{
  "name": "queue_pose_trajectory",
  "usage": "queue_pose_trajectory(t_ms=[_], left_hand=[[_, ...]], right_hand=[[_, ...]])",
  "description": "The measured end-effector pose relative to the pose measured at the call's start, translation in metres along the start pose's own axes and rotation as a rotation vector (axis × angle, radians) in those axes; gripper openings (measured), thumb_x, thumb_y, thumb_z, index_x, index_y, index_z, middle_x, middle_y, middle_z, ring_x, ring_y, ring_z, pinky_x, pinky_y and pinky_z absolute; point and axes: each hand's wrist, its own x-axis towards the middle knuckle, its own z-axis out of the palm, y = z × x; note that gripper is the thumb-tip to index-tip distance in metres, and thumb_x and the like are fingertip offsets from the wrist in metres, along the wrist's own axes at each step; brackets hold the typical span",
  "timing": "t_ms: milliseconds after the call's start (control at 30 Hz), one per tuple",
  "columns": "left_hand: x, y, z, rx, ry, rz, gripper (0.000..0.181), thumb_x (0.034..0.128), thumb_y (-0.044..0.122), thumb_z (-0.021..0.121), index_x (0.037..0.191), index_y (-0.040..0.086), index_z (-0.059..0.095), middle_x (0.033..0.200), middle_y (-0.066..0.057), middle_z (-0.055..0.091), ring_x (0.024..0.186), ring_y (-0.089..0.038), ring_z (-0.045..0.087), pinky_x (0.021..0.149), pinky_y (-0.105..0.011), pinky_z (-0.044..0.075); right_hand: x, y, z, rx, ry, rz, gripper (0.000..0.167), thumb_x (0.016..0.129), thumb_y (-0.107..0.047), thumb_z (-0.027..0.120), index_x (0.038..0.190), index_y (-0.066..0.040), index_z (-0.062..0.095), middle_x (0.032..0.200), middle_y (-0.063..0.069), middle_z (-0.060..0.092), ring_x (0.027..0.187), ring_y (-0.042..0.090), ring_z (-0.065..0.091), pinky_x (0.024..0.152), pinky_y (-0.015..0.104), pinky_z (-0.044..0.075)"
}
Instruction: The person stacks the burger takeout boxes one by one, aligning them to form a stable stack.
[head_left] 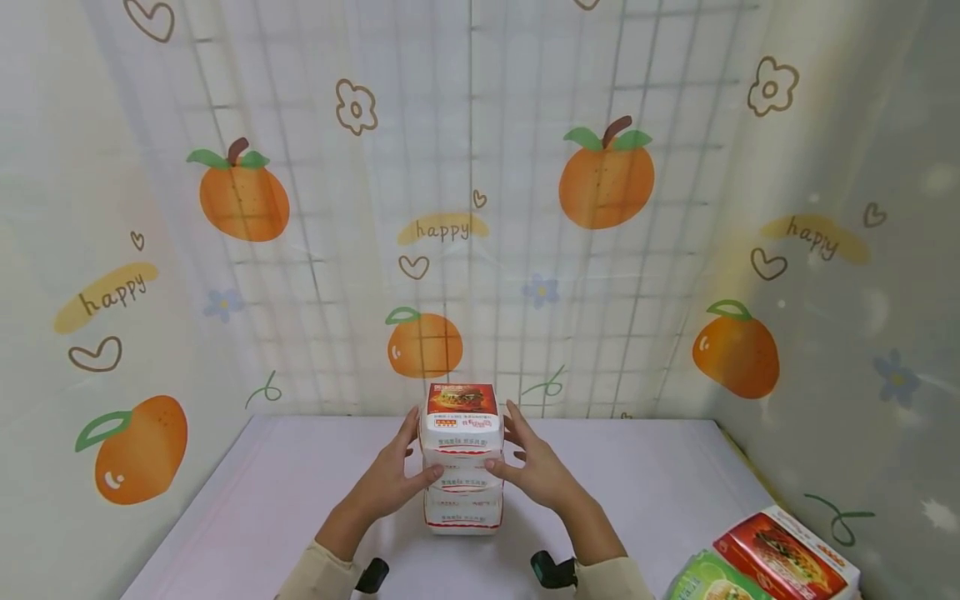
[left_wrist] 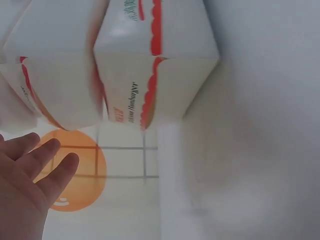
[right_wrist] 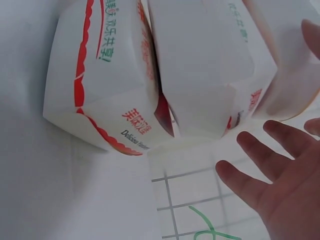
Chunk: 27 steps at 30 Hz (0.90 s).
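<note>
Three white burger boxes stand in one upright stack; the top box has a red burger picture on its lid. On the stack's left side is my left hand, thumb by the front and fingers along the side. My right hand mirrors it on the right, its thumb tip at the front. In the left wrist view, the left hand has extended fingers beside the boxes, near the bottom box. The right wrist view shows the right hand with spread fingers near the middle box. Contact is unclear.
At the right front corner lie a red burger package and a green one. The pale table ends at a curtain printed with oranges, with a wire grid behind it.
</note>
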Motion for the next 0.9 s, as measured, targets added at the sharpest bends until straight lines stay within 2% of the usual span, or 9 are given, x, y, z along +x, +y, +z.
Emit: queue_pose_trajectory(t_ms=[100, 267, 400, 500, 633, 733, 833, 900], left_hand=[[-0.002, -0.003, 0.001, -0.002, -0.002, 0.001, 0.101, 0.0845, 0.059, 0.066, 0.158, 0.024, 0.005, 0.158, 0.003, 0.025, 0.140, -0.020, 0.031, 0.106, -0.050, 0.037], [-0.007, -0.009, 0.000, 0.017, 0.006, 0.004, 0.101, 0.0850, 0.058, 0.066, 0.158, 0.023, 0.006, 0.157, 0.002, 0.028, 0.138, -0.023, 0.035, 0.104, -0.050, 0.038], [-0.016, -0.013, -0.007, 0.053, 0.028, -0.016, 0.101, 0.0836, 0.060, 0.066, 0.158, 0.026, 0.006, 0.156, 0.001, 0.030, 0.136, -0.025, 0.039, 0.103, -0.053, 0.039], [-0.024, -0.016, -0.014, 0.086, 0.053, -0.004, 0.099, 0.0842, 0.059, 0.067, 0.158, 0.026, 0.009, 0.155, 0.000, 0.034, 0.134, -0.025, 0.042, 0.102, -0.053, 0.040], [-0.036, -0.019, -0.025, 0.126, 0.096, 0.051, 0.089, 0.0871, 0.044, 0.071, 0.156, 0.021, 0.019, 0.150, -0.004, 0.042, 0.130, -0.025, 0.046, 0.100, -0.050, 0.042], [-0.043, -0.020, -0.033, 0.152, 0.139, 0.071, 0.080, 0.0869, 0.033, 0.074, 0.153, 0.020, 0.031, 0.146, -0.001, 0.046, 0.127, -0.022, 0.050, 0.099, -0.048, 0.045], [-0.048, -0.022, -0.038, 0.188, 0.179, 0.095, 0.064, 0.0869, 0.031, 0.075, 0.143, 0.020, 0.047, 0.137, 0.003, 0.054, 0.121, -0.018, 0.054, 0.096, -0.047, 0.047], [-0.051, -0.021, -0.041, 0.195, 0.205, 0.138, 0.049, 0.0869, 0.029, 0.075, 0.132, 0.020, 0.058, 0.125, 0.006, 0.062, 0.113, -0.013, 0.059, 0.092, -0.046, 0.049]], right_hand=[[0.000, 0.000, 0.000, -0.010, 0.004, 0.005, 0.102, 0.082, -0.045, 0.076, 0.158, -0.028, 0.009, 0.155, 0.010, 0.033, 0.135, 0.032, 0.039, 0.104, 0.055, 0.037], [0.000, 0.001, -0.002, -0.029, -0.006, -0.002, 0.104, 0.081, -0.047, 0.076, 0.158, -0.027, 0.008, 0.155, 0.009, 0.032, 0.136, 0.032, 0.038, 0.103, 0.056, 0.037], [-0.002, -0.002, -0.010, -0.046, -0.011, -0.012, 0.106, 0.081, -0.045, 0.077, 0.158, -0.028, 0.006, 0.156, 0.005, 0.031, 0.135, 0.035, 0.039, 0.101, 0.058, 0.038], [-0.008, -0.002, -0.017, -0.066, -0.001, -0.013, 0.107, 0.080, -0.042, 0.079, 0.158, -0.028, 0.007, 0.156, 0.003, 0.031, 0.133, 0.038, 0.041, 0.100, 0.059, 0.039], [-0.019, 0.000, -0.027, -0.117, 0.017, -0.009, 0.106, 0.079, -0.037, 0.081, 0.158, -0.027, 0.010, 0.155, 0.005, 0.032, 0.130, 0.041, 0.043, 0.099, 0.059, 0.040], [-0.028, 0.005, -0.035, -0.160, 0.030, -0.002, 0.103, 0.080, -0.037, 0.080, 0.158, -0.027, 0.013, 0.156, 0.007, 0.030, 0.129, 0.042, 0.044, 0.099, 0.059, 0.040], [-0.037, 0.013, -0.043, -0.184, 0.033, -0.002, 0.099, 0.082, -0.036, 0.078, 0.158, -0.025, 0.015, 0.157, 0.007, 0.027, 0.129, 0.044, 0.043, 0.100, 0.060, 0.038], [-0.044, 0.020, -0.048, -0.204, 0.036, -0.005, 0.096, 0.083, -0.036, 0.077, 0.157, -0.023, 0.017, 0.157, 0.008, 0.028, 0.128, 0.045, 0.044, 0.100, 0.060, 0.039]])
